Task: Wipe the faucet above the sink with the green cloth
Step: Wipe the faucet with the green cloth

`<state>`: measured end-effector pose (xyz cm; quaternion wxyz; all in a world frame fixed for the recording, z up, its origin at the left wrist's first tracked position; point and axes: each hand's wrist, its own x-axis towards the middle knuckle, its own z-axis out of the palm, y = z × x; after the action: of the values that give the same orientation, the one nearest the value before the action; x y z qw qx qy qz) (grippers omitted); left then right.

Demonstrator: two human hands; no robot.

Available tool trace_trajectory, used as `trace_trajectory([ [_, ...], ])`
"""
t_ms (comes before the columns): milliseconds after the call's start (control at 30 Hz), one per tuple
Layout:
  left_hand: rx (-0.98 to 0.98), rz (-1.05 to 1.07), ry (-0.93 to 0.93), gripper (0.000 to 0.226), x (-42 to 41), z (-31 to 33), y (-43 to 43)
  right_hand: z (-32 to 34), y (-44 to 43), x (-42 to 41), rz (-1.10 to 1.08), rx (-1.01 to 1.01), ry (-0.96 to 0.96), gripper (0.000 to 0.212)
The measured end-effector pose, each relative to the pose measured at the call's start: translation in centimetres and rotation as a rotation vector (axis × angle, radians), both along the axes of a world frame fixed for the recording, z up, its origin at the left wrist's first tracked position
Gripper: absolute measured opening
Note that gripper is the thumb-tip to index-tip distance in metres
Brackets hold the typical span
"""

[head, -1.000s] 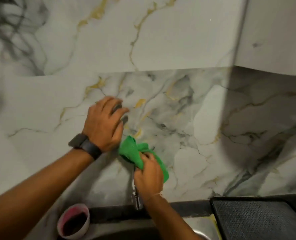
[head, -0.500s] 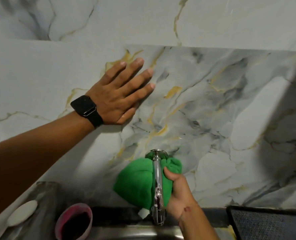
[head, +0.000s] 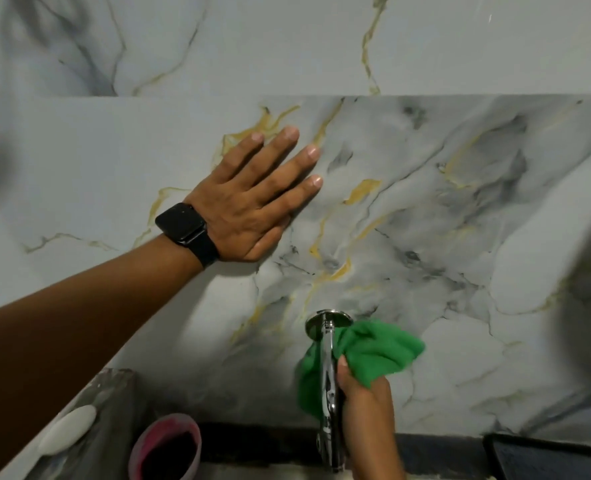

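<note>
Faucet (head: 328, 382) juts from the marble wall (head: 460, 202), its round chrome base plate against the tile. Right hand (head: 366, 407) has its grip clenched on the green cloth (head: 373, 351), bunched around the spout (fabric shows on both sides). Left hand (head: 252, 199), grip released, lies flat with fingers spread on the wall, black watch (head: 183, 223) at the wrist. A pink cup (head: 165, 448) stands below, left of the spout.

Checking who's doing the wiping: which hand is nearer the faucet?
Right. The right hand holds the green cloth against the faucet; the left hand lies flat on the wall, up and left.
</note>
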<state>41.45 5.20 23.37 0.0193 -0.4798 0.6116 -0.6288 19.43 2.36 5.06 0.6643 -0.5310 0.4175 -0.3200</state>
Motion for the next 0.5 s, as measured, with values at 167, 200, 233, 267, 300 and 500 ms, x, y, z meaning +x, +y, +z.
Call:
trace_trajectory([
  [167,0.018,0.016,0.023,0.066,0.5,-0.7,0.4,3.1,1.2,0.8,0.126,-0.918,0.656,0.043],
  [200,0.018,0.023,0.021,0.066,0.6,-0.4,0.4,4.0,1.2,1.1,0.147,-0.994,0.746,0.045],
  [233,0.015,0.030,0.019,0.067,0.8,0.0,0.3,4.9,1.4,1.5,0.173,-1.053,0.829,0.046],
  [267,0.012,0.036,0.020,0.067,0.9,0.3,0.4,5.6,1.6,1.8,0.199,-1.112,0.906,0.045],
  [300,0.010,0.037,0.026,0.067,1.0,0.5,0.6,5.9,1.8,2.0,0.227,-1.188,0.966,0.044],
  [500,0.011,0.002,0.041,0.067,0.2,0.2,0.9,6.0,2.4,2.2,0.458,-1.717,1.276,0.033],
])
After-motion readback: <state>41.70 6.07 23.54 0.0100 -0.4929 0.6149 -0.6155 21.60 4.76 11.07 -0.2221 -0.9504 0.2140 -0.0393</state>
